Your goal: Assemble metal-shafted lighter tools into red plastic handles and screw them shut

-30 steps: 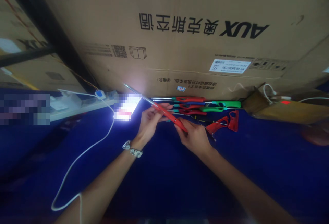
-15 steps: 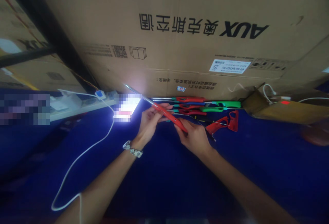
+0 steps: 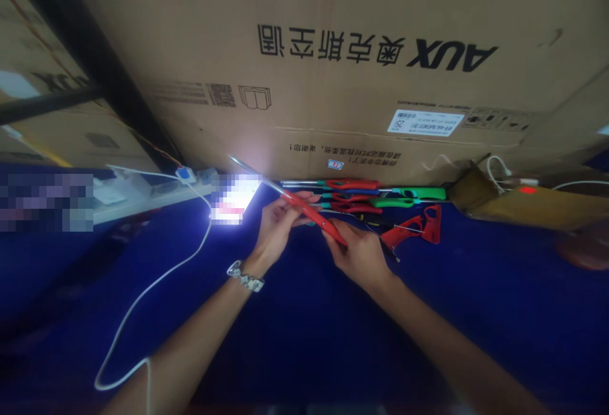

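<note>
A red long-nosed lighter (image 3: 310, 212) is held slantwise, its metal barrel pointing up and to the left. My right hand (image 3: 364, 256) is closed around the handle's lower end. My left hand (image 3: 276, 230), with a silver watch or bracelet at the wrist, supports the front of the handle between thumb and fingers. Behind my hands lie several more lighters, among them a red one (image 3: 354, 184) and a green one (image 3: 392, 202). To the right of them are a red plastic handle piece (image 3: 402, 233) and another red piece (image 3: 432, 224).
A large cardboard box (image 3: 304, 104) stands behind the blue surface (image 3: 295, 332). On the left are a glowing blurred screen (image 3: 235, 199), a white power strip (image 3: 143, 196) and a white cable (image 3: 143, 291). An open brown carton (image 3: 523, 207) sits at the right.
</note>
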### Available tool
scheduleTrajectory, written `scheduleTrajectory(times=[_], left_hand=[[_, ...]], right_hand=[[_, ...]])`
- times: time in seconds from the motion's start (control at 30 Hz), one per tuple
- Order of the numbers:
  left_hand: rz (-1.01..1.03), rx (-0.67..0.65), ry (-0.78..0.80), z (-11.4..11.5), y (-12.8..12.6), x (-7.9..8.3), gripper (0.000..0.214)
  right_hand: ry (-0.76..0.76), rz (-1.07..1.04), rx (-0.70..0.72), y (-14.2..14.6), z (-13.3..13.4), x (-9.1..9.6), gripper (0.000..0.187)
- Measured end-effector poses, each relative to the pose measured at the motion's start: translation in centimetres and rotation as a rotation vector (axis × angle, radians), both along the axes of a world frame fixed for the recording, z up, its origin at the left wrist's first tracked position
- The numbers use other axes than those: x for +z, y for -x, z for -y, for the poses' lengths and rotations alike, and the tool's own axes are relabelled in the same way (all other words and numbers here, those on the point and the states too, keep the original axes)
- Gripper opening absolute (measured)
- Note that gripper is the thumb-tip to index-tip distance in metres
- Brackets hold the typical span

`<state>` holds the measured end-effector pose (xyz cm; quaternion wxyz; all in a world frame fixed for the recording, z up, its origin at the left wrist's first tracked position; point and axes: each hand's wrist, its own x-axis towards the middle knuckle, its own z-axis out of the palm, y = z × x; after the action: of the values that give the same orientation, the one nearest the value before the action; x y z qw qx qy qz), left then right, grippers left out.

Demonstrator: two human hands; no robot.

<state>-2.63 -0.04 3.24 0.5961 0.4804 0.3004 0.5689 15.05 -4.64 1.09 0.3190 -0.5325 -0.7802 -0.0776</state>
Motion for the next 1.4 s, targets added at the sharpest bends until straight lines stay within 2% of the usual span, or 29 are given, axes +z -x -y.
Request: scheduleTrajectory(times=[0.43, 0.6, 0.7, 0.83, 0.9, 0.97, 1.13, 1.2, 1.27, 1.3, 1.4], left_hand=[[0.008, -0.005, 0.011, 0.0, 0.1, 0.0, 0.034], [0.143, -0.068, 0.107, 0.5, -1.0, -0.1, 0.041], [0.221, -0.073, 0.188, 1.2, -2.3, -0.2, 0.047], [0.175, 0.096, 0.236, 1.8, -3.5, -0.5, 0.052], [0.087, 0.193, 0.220, 1.8, -3.5, -0.8, 0.051], [-0.008, 0.235, 0.190, 1.6, -3.2, -1.0, 0.053], [-0.104, 0.160, 0.203, 0.9, -2.2, -1.3, 0.059], [-0.135, 0.092, 0.230, 0.9, -2.0, -1.1, 0.059], [-0.184, -0.020, 0.266, 1.1, -1.9, -0.9, 0.058], [-0.209, -0.083, 0.279, 1.2, -1.9, -0.8, 0.058], [-0.248, -0.193, 0.269, 1.3, -1.9, -0.8, 0.056]], right_hand=[[0.005, -0.020, 0.006, 0.0, -0.1, -0.1, 0.024], [-0.007, -0.033, -0.037, 0.3, 0.1, -0.2, 0.026], [0.028, 0.041, -0.104, 1.4, 0.8, -0.4, 0.029], [0.106, 0.205, -0.159, 3.6, 2.1, -0.1, 0.029], [0.138, 0.239, -0.135, 4.3, 2.6, 0.5, 0.030], [0.161, 0.215, -0.087, 4.6, 3.1, 1.2, 0.027], [0.267, -0.011, 0.173, 3.7, 3.5, 2.7, 0.027], [0.322, -0.218, 0.208, 3.3, 3.0, 2.8, 0.031], [0.344, -0.479, 0.172, 3.0, 2.1, 2.5, 0.037], [0.343, -0.610, 0.158, 2.9, 1.4, 2.4, 0.035], [0.426, -0.947, 0.268, 2.6, -0.4, 1.9, 0.030]])
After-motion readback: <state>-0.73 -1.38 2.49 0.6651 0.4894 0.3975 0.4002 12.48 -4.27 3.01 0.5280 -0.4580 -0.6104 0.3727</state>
